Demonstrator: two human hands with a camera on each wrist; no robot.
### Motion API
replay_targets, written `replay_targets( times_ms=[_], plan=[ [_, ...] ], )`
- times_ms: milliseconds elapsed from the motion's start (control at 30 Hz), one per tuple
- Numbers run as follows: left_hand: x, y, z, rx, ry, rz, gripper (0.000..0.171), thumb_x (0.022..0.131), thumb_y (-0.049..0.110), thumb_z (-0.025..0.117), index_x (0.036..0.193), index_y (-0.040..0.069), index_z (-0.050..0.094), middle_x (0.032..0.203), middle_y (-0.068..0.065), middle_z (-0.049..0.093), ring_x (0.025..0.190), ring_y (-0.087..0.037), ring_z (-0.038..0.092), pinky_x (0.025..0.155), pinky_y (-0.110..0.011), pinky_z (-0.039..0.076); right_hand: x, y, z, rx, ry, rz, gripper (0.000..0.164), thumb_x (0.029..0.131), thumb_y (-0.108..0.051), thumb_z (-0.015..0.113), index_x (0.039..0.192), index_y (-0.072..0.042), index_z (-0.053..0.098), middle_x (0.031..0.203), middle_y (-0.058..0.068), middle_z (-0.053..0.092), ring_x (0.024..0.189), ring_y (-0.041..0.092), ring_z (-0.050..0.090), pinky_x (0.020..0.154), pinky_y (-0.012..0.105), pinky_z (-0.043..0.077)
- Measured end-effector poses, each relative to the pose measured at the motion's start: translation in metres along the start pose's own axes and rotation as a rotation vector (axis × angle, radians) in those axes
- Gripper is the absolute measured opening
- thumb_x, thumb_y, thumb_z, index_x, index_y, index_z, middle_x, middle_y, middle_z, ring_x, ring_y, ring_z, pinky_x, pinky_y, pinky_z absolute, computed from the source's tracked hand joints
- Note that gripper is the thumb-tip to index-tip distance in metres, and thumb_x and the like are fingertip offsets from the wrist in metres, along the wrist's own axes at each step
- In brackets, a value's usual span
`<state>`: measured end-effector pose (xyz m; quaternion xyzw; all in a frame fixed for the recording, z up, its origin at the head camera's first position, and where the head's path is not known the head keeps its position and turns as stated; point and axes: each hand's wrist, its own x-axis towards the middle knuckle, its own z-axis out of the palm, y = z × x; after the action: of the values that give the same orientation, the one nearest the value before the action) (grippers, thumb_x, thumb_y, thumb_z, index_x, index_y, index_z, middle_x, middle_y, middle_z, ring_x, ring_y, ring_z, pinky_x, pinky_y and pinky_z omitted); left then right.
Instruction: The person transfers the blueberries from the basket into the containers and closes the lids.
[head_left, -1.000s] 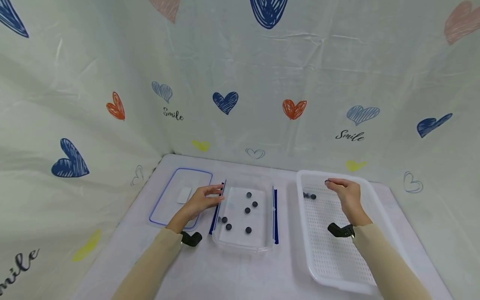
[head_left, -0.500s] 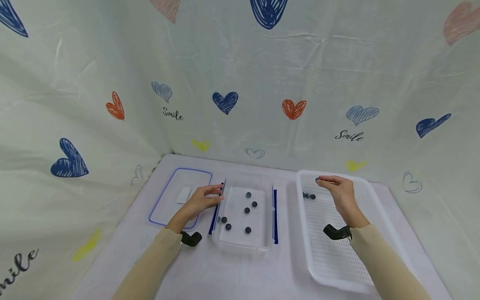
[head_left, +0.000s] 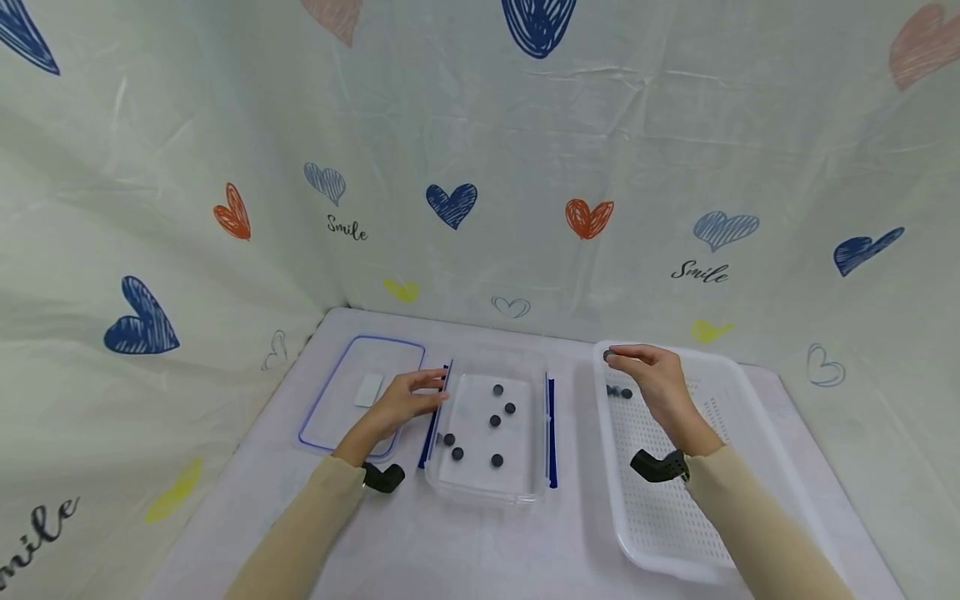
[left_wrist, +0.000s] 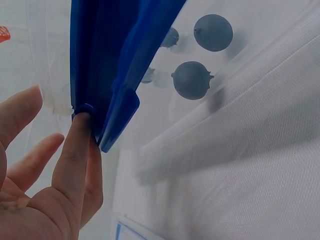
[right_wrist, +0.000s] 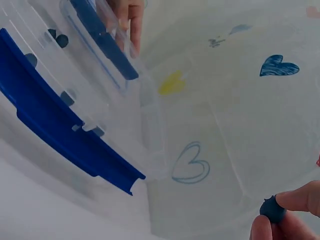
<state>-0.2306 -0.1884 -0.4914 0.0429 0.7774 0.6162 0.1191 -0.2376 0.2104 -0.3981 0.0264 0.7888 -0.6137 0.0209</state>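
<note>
Between thumb and fingertips, my right hand [head_left: 662,385] pinches a dark blueberry [right_wrist: 272,210] above the far left corner of the white perforated basket [head_left: 663,533]. Left of the basket stands a clear plastic box [head_left: 480,497] with several blueberries [head_left: 495,421] scattered on its bottom. My left hand [head_left: 399,407] is at the box's left side, its fingers fairly straight. In the left wrist view, a fingertip touches the blue latch flap [left_wrist: 112,65], which hangs outward. A few more blueberries [head_left: 626,393] lie by the basket's left wall.
A clear lid with a blue rim [head_left: 327,390] lies on the table left of the box, partly behind my left hand. A second blue latch flap [head_left: 552,433] sticks out on the box's right side. Behind the table hangs a heart-printed curtain [head_left: 525,275].
My right hand has moved left with the blueberry, from over the basket's inside to its far left corner. The left hand stays at the box's side.
</note>
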Motion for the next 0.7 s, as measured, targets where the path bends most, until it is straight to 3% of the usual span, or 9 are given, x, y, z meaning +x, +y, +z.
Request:
replay_targets(
  times_ms=[200, 700],
  plan=[
    [0.0, 0.002, 0.001, -0.01, 0.005, -0.019, 0.057, 0.093, 0.016, 0.073, 0.144, 0.006, 0.052, 0.14, -0.022, 0.053, 0.122, -0.033, 0.057, 0.097, -0.039, 0.052, -0.003, -0.004, 0.016, 0.015, -0.049, -0.035, 0.044, 0.092, -0.015, 0.073, 0.125, 0.01, 0.062, 0.134, 0.019, 0.055, 0.131, 0.029, 0.043, 0.112, 0.048, 0.035],
    [0.0, 0.0, 0.0, -0.001, -0.004, -0.001, 0.057, 0.093, 0.018, 0.073, 0.145, 0.006, 0.051, 0.14, -0.022, 0.052, 0.123, -0.034, 0.056, 0.099, -0.042, 0.051, -0.007, -0.004, 0.053, 0.029, -0.151, -0.058, 0.033, 0.09, -0.008, 0.073, 0.118, 0.009, 0.068, 0.123, 0.017, 0.061, 0.102, 0.015, 0.065, 0.111, 0.05, 0.037]
  ],
)
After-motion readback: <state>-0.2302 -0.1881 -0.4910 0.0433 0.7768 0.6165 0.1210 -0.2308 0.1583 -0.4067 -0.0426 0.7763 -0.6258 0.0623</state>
